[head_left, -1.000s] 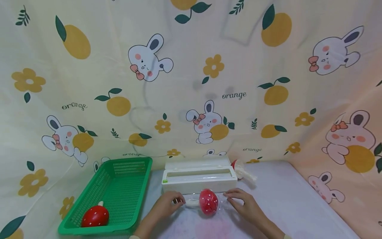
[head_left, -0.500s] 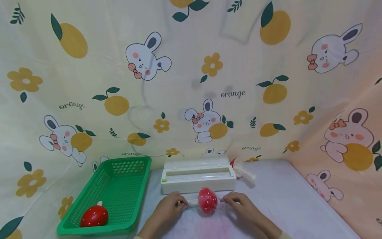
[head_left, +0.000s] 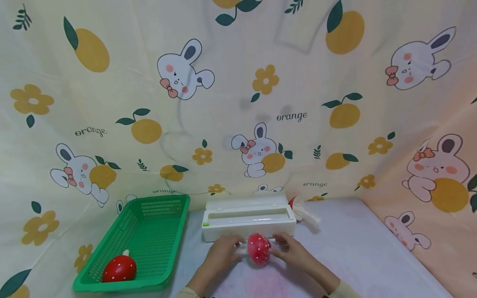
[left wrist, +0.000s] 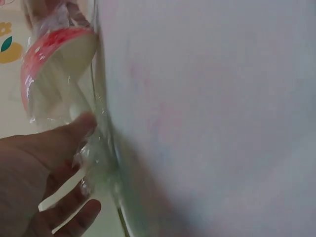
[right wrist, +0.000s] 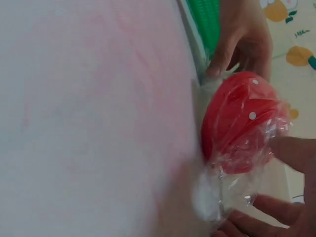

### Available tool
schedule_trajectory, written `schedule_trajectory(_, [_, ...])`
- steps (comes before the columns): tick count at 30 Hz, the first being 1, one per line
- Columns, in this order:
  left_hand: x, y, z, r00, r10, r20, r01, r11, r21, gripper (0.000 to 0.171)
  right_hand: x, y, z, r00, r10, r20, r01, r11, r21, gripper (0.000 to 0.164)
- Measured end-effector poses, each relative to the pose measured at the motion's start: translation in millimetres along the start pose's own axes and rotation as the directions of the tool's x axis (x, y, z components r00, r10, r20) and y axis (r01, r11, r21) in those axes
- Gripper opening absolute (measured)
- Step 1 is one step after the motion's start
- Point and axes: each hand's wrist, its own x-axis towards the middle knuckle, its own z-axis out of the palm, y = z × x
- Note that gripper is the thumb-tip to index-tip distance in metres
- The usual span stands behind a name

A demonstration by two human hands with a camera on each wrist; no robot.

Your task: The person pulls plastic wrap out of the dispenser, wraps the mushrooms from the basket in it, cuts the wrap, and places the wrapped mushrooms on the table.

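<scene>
A red toy mushroom (head_left: pixel 258 249) with white dots, wrapped in clear plastic film, lies on its side between the two hands above the table. My left hand (head_left: pixel 222 253) holds its pale stem end; in the left wrist view the thumb presses the wrapped stem (left wrist: pixel 101 153), with the other fingers bent behind it. At the cap end, my right hand (head_left: pixel 292 251) holds the film and cap. The right wrist view shows that thumb against the cap (right wrist: pixel 237 123) and the fingers at the gathered film (right wrist: pixel 237 190).
Behind the hands stands a white film dispenser box (head_left: pixel 249 233) with its lid raised. Another wrapped mushroom (head_left: pixel 304 214) lies beside its right end. At left sits a green plastic basket (head_left: pixel 178 244) with a red mushroom (head_left: pixel 119 269) in it. A patterned cloth (head_left: pixel 223 107) hangs behind.
Both hands have moved inward from the loose film ends to the mushroom itself. The film ends are gathered closer in, and the mushroom has shifted slightly left.
</scene>
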Motion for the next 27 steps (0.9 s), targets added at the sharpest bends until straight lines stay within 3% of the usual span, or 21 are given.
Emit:
schedule_trajectory(3, [-1.3, 2.4, 3.6, 1.000, -0.005, -0.018, 0.006, 1.000, 0.030, 0.033, 0.4, -0.3, 0.6, 0.999, -0.019, 0.045, 0.019, 1.000, 0.002, 0.050])
schedule_trajectory(6, [-1.9, 5.0, 4.1, 0.998, -0.055, -0.006, 0.056, 0.998, 0.027, 0.022, 0.7, -1.6, 3.7, 0.998, -0.045, 0.033, 0.044, 0.999, 0.025, 0.038])
schedule_trajectory(8, [-2.1, 6.2, 4.4, 0.997, -0.080, -0.001, 0.080, 0.997, 0.023, 0.017, 0.5, -4.3, 7.0, 0.998, -0.064, -0.016, 0.064, 0.997, 0.047, 0.029])
schedule_trajectory(13, [-2.5, 9.3, 5.6, 0.997, -0.073, -0.010, 0.073, 0.997, 0.020, 0.014, -0.4, -12.0, 15.5, 0.981, -0.096, -0.168, 0.112, 0.990, 0.090, 0.010])
schedule_trajectory(18, [1.3, 14.3, 5.2, 0.993, -0.119, 0.019, 0.119, 0.993, 0.001, 0.010, -0.7, -14.2, 18.7, 0.974, -0.073, -0.215, 0.090, 0.993, 0.070, 0.012])
schedule_trajectory(21, [2.0, 14.3, 4.6, 0.986, -0.164, 0.020, 0.164, 0.986, -0.006, 0.019, 0.2, -12.5, 19.0, 0.971, -0.079, -0.225, 0.098, 0.992, 0.076, 0.012])
schedule_trajectory(27, [-5.0, 1.7, 4.2, 0.989, -0.139, -0.051, 0.130, 0.979, -0.156, 0.031, -4.7, -9.0, 14.4, 0.957, -0.194, -0.216, 0.229, 0.961, 0.154, 0.018])
